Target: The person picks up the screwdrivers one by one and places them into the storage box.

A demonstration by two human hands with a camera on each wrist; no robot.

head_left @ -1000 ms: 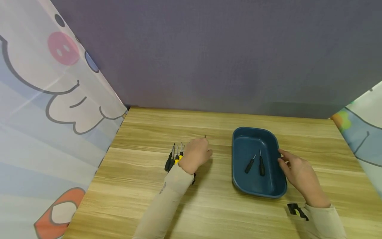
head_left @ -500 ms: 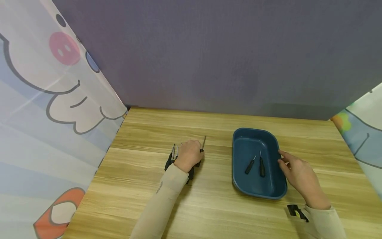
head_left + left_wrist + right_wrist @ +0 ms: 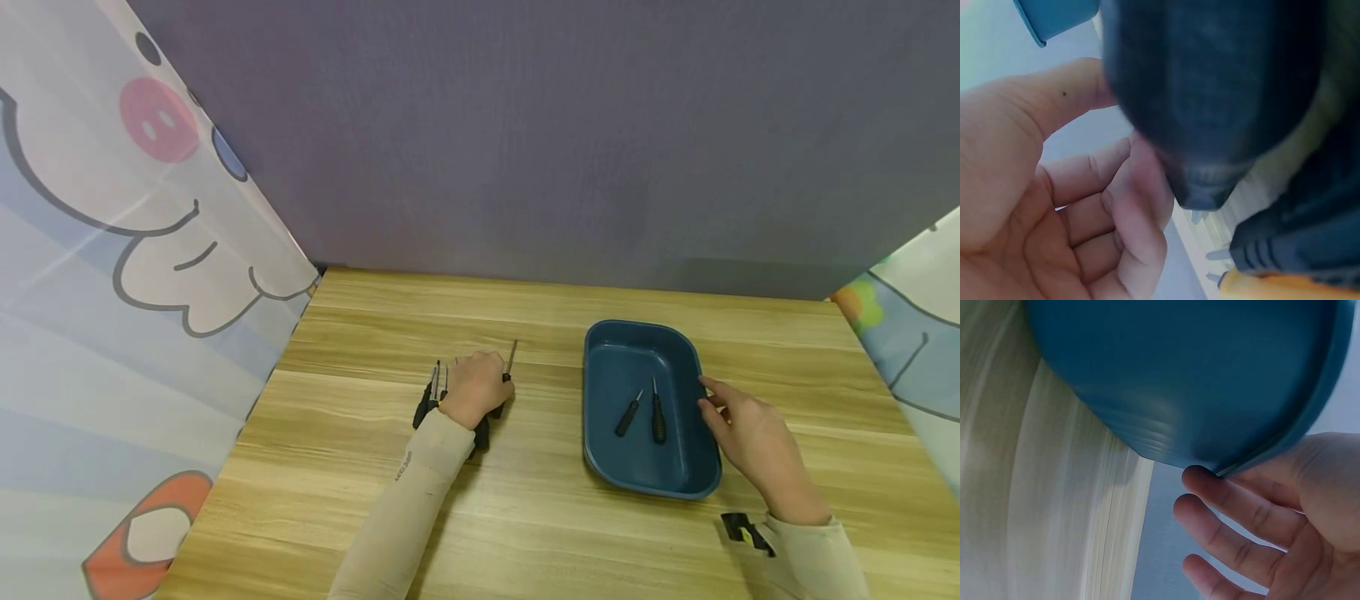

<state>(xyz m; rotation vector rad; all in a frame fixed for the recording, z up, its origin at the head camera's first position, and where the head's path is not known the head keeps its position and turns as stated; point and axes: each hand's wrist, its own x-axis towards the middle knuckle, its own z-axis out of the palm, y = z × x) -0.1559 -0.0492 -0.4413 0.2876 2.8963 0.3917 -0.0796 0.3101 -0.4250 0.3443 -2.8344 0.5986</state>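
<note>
My left hand [image 3: 474, 387] is over a row of screwdrivers on the table. In the left wrist view, thumb and forefinger pinch a black screwdriver handle [image 3: 1210, 81], which fills much of that view. Just right of the thumb lies another screwdriver, its shaft [image 3: 512, 358] pointing away. Black handles [image 3: 422, 411] show at the hand's left, and a yellow-orange handle [image 3: 1285, 289] in the left wrist view; the hand hides the rest. My right hand [image 3: 753, 437] grips the right rim of a blue tray [image 3: 637, 462] with thumb and fingertips. Two black screwdrivers [image 3: 658, 421] lie inside it.
The wood-grain table [image 3: 540, 517] reaches back to a grey panel [image 3: 525, 150]. Printed cartoon curtains [image 3: 150, 375] hang at both sides. Table surface separates the tools from the tray.
My left hand shifted a little left and down in the first half second, uncovering the screwdriver at its right, then stayed nearly still. The right hand and tray have not moved.
</note>
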